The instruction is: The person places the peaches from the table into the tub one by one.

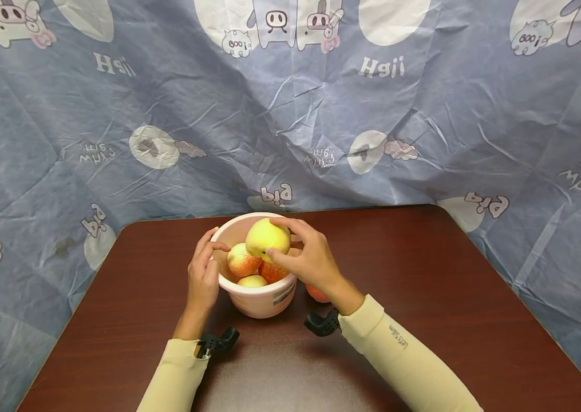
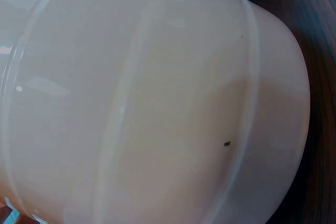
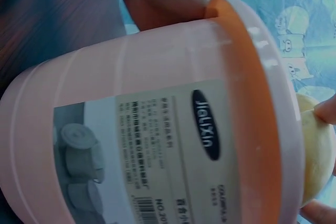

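Observation:
A pale pink plastic bucket (image 1: 256,303) stands on the table with several fruits inside. In it are a red-and-yellow apple (image 1: 242,260), a redder apple (image 1: 272,271) and a pale yellow fruit (image 1: 252,281). My left hand (image 1: 204,280) grips the bucket's left rim, its fingertips reaching over the edge. Above the right side of the opening, my right hand (image 1: 313,257) holds a yellow apple (image 1: 268,237) between thumb and fingers. The right wrist view shows that yellow apple (image 3: 317,153) beyond the rim and the bucket's printed label (image 3: 173,150).
Right of the bucket, partly behind the right wrist, lies a reddish fruit (image 1: 317,293) on the brown table (image 1: 424,297). A blue patterned cloth (image 1: 290,114) hangs behind the table's far edge. Black wrist mounts (image 1: 220,340) stick out near both sleeves.

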### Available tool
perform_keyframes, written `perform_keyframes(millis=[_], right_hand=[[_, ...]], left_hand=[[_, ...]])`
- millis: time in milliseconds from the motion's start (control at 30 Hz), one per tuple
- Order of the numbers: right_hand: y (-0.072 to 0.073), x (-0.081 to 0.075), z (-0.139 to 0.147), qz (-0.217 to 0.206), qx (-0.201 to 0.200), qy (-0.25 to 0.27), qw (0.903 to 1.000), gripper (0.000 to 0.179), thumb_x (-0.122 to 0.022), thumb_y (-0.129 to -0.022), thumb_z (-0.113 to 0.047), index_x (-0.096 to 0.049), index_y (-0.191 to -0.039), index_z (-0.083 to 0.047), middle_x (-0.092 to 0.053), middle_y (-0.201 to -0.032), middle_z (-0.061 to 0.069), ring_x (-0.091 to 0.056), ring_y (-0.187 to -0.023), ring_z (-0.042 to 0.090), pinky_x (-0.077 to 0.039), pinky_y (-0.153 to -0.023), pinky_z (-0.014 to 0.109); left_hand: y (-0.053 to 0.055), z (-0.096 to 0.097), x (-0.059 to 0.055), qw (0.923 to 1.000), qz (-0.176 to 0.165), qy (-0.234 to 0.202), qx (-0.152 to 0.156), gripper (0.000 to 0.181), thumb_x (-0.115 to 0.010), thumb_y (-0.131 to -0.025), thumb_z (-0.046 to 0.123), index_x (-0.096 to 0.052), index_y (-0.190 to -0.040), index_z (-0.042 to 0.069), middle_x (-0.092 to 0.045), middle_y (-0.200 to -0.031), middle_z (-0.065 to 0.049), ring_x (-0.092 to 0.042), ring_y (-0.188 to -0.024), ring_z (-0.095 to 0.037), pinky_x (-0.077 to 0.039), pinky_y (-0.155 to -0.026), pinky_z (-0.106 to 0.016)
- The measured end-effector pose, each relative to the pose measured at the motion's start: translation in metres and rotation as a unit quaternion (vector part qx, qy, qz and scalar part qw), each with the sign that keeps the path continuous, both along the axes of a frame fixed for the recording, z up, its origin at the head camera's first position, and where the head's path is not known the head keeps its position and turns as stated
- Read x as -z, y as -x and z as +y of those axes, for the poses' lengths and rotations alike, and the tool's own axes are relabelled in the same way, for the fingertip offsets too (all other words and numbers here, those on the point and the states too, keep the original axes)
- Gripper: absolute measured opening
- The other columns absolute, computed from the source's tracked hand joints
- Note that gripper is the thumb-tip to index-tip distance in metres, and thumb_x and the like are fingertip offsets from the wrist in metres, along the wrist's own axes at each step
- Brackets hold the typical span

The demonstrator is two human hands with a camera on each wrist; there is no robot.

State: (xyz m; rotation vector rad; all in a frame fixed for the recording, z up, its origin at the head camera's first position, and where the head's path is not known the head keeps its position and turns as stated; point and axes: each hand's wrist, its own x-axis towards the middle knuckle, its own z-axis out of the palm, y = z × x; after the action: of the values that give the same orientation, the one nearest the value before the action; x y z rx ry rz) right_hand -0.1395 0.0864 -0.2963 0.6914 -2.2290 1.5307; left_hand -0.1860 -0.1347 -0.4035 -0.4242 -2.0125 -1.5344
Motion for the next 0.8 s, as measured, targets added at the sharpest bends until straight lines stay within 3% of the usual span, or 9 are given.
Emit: perform_keyframes(millis=[167, 233, 400, 467, 633, 800], right_hand=[[0.018, 0.029, 0.001, 0.051, 0.027, -0.032, 0.9978, 0.051, -0.078, -0.074, -0.011, -0.065, -0.123, -0.011, -0.063, -0.118, 0.006, -0.060, -0.102, 0.018, -0.051, -0.086, 0.037], [0.024, 0.040, 0.002, 0.073, 0.036, -0.048, 0.9955, 0.052, -0.078, -0.073, -0.017, -0.065, -0.124, -0.016, -0.062, -0.120, -0.001, -0.058, -0.106, 0.013, -0.049, -0.088, 0.033], [0.025, 0.046, 0.001, 0.104, 0.040, -0.074, 0.9909, 0.051, -0.076, -0.073, -0.021, -0.065, -0.123, -0.014, -0.063, -0.120, -0.002, -0.056, -0.113, 0.013, -0.045, -0.094, 0.033], [0.026, 0.047, 0.000, 0.111, 0.035, -0.078, 0.9901, 0.050, -0.076, -0.073, -0.022, -0.065, -0.122, -0.013, -0.064, -0.120, -0.002, -0.056, -0.114, 0.014, -0.045, -0.095, 0.033], [0.025, 0.050, -0.003, 0.128, 0.033, -0.086, 0.9875, 0.050, -0.077, -0.073, -0.022, -0.066, -0.121, -0.013, -0.063, -0.119, -0.001, -0.056, -0.114, 0.014, -0.044, -0.095, 0.032], [0.024, 0.055, -0.005, 0.166, 0.075, -0.128, 0.9749, 0.050, -0.076, -0.071, -0.026, -0.067, -0.119, -0.015, -0.063, -0.114, 0.001, -0.058, -0.109, 0.016, -0.046, -0.090, 0.038]], left_hand=[[-0.001, 0.001, -0.002, 1.0000, -0.001, 0.004, -0.003, 0.031, -0.038, -0.081, -0.005, -0.066, -0.093, 0.004, -0.049, -0.141, -0.009, -0.046, -0.130, -0.026, -0.027, -0.108, -0.050], [-0.005, 0.003, -0.007, 1.0000, -0.002, 0.001, -0.002, 0.031, -0.038, -0.081, -0.007, -0.065, -0.092, 0.000, -0.049, -0.140, -0.012, -0.045, -0.129, -0.031, -0.027, -0.108, -0.052], [-0.024, 0.010, -0.032, 0.9999, -0.012, -0.003, 0.001, 0.028, -0.037, -0.079, -0.011, -0.063, -0.092, -0.009, -0.048, -0.139, -0.022, -0.044, -0.128, -0.042, -0.027, -0.106, -0.056], [-0.028, 0.011, -0.036, 0.9998, -0.018, -0.001, 0.000, 0.028, -0.038, -0.079, -0.011, -0.062, -0.092, -0.009, -0.048, -0.139, -0.022, -0.044, -0.128, -0.042, -0.027, -0.106, -0.055], [-0.029, 0.012, -0.036, 0.9998, -0.018, -0.003, 0.002, 0.028, -0.038, -0.079, -0.011, -0.062, -0.092, -0.009, -0.048, -0.139, -0.022, -0.044, -0.128, -0.042, -0.027, -0.106, -0.056], [-0.027, 0.011, -0.035, 0.9999, -0.010, -0.004, 0.003, 0.028, -0.037, -0.079, -0.012, -0.062, -0.092, -0.010, -0.048, -0.138, -0.022, -0.045, -0.127, -0.042, -0.027, -0.106, -0.056]])
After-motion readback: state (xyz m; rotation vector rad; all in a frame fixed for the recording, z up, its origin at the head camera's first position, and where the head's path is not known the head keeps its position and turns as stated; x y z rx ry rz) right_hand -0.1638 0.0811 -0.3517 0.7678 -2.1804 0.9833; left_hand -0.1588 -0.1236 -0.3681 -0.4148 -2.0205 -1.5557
